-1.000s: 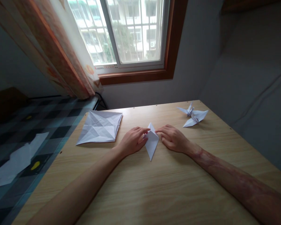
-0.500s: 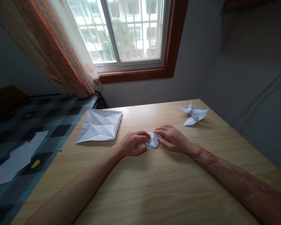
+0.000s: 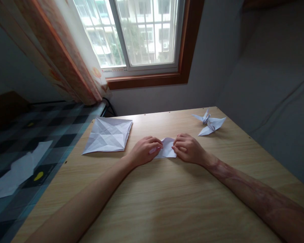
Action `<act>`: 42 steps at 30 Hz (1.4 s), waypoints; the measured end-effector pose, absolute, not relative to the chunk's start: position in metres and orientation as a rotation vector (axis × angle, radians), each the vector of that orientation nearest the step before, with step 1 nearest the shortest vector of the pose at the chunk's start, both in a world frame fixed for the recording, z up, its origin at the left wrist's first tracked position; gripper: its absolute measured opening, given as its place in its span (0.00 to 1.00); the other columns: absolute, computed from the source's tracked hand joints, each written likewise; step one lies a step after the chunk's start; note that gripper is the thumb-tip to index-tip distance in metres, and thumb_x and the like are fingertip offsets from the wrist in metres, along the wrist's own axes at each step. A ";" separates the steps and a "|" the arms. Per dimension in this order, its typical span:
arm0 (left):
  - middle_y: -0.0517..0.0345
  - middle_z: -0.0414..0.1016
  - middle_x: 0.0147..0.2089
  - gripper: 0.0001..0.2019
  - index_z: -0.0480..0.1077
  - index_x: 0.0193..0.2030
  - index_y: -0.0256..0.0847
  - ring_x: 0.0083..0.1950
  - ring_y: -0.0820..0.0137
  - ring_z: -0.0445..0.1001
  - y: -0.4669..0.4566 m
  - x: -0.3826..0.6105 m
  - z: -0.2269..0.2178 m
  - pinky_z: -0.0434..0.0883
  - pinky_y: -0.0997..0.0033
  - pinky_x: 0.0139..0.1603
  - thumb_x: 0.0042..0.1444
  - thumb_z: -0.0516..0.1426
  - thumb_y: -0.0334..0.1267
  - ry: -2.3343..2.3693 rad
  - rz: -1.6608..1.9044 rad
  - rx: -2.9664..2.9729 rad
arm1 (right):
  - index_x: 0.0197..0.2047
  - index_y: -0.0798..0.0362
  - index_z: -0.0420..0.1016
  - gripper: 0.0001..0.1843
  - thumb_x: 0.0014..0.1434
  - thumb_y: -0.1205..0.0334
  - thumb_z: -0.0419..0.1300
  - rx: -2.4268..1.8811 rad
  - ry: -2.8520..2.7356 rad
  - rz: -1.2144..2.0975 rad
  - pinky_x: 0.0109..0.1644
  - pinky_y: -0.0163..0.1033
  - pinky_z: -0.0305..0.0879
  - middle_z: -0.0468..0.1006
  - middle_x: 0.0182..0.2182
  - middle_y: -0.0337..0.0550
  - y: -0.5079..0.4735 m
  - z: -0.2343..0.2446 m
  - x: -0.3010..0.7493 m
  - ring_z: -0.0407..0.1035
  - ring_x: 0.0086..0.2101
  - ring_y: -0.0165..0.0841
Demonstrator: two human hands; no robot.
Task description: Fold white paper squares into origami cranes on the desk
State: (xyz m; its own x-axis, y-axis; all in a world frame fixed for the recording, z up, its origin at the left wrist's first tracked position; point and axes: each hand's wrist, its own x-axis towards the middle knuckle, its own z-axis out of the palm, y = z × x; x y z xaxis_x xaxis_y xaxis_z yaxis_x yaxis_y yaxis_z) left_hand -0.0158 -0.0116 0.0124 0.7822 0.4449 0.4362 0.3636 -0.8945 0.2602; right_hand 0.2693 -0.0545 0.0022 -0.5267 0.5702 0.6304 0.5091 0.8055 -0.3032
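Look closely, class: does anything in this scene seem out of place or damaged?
The loose white paper on the checked cover looks out of place: its outline is uneven, and it lies off the table, where the creased paper and folded cranes sit.

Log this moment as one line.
left hand: holding small white paper | right hand: at its right edge | beneath: wooden table | table's left: creased sheet
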 end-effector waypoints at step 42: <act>0.51 0.81 0.46 0.16 0.80 0.45 0.44 0.46 0.60 0.79 -0.035 0.000 0.029 0.74 0.59 0.51 0.63 0.67 0.55 0.946 0.670 2.639 | 0.53 0.49 0.84 0.13 0.66 0.60 0.67 -1.126 -1.893 0.709 0.34 0.37 0.69 0.84 0.33 0.40 -0.042 -0.010 0.273 0.74 0.31 0.33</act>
State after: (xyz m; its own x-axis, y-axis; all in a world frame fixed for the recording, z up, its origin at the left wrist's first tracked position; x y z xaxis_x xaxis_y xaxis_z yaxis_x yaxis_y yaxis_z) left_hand 0.0003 -0.0352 0.0295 0.6819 0.6505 0.3344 0.5313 -0.7547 0.3848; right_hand 0.2730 -0.0425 -0.0096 -0.2793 0.8931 0.3526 0.4416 0.4455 -0.7788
